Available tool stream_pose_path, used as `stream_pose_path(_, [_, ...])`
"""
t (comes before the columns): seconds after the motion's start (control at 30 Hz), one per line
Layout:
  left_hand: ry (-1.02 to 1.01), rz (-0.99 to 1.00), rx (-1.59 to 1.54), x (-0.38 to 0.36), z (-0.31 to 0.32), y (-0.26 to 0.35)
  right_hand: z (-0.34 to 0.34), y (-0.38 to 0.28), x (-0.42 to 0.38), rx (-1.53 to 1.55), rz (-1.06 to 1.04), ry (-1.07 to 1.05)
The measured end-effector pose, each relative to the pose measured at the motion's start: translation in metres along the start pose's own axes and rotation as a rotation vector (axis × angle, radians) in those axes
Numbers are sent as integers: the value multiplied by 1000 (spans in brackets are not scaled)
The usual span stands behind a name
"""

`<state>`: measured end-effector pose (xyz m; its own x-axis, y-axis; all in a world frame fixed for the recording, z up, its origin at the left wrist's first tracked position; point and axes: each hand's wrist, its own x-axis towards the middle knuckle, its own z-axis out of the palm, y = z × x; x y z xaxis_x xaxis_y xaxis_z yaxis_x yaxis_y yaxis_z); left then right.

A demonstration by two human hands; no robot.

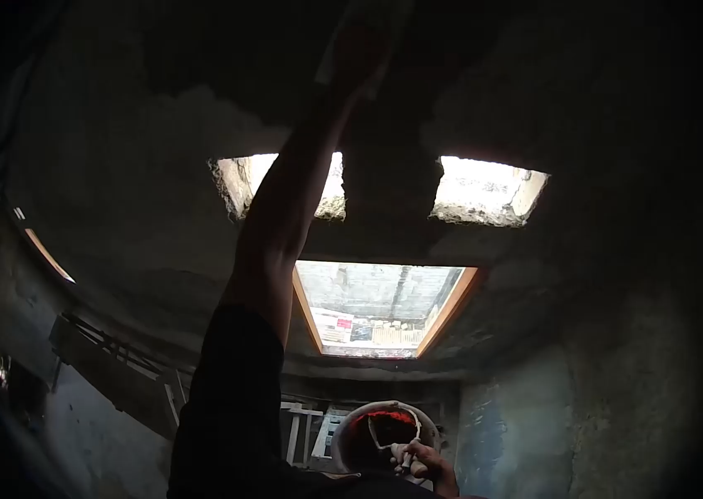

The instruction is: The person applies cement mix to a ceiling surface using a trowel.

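Note:
My left hand (358, 58) is raised high against the dark wall. It is closed on a pale flat float (375, 79), whose edges show on both sides of the hand; deep shadow hides the fingers. Low in the view, my right hand (419, 457) is closed around the rope-like handle (415, 422) of a round bucket (343, 432). A pale, rounded piece like a tool's grip also shows at these fingers. The bucket's inside is dark, with a red glow under the far rim.
The plastered wall (484, 116) has darker patches around the raised hand. Two rough-edged openings, one on the right (484, 190), let in daylight. Below them is a wood-framed window (451, 312). Boards (110, 366) and a pale wooden frame (295, 437) stand at lower left.

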<state>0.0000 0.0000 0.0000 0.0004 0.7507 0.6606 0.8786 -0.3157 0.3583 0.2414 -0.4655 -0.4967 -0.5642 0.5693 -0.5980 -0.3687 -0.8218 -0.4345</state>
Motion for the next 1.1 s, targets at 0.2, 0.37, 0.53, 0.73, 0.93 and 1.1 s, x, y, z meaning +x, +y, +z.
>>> stream_pose_path(0.2, [548,713,175,-32,129,-40,64,-18,-55,46,-292,-104])
stream_pose_path(0.37, [89,349,83,30,18,41,66,-30,-62,70,-362,-77])
stream_pose_path(0.53, [207,458,246,26,65,19,70,-23,-71,120,-397,-73])
stream_pose_path(0.73, [611,731,-71,-25,133,-8,87,-33,-78,24,-415,-39])
stream_pose_path(0.93, [-76,1,11,50,-6,74,49,-36,-53,44,-385,-82])
stream_pose_path(1.1, [186,94,13,29,16,63,58,-28,-54,120,-317,-127])
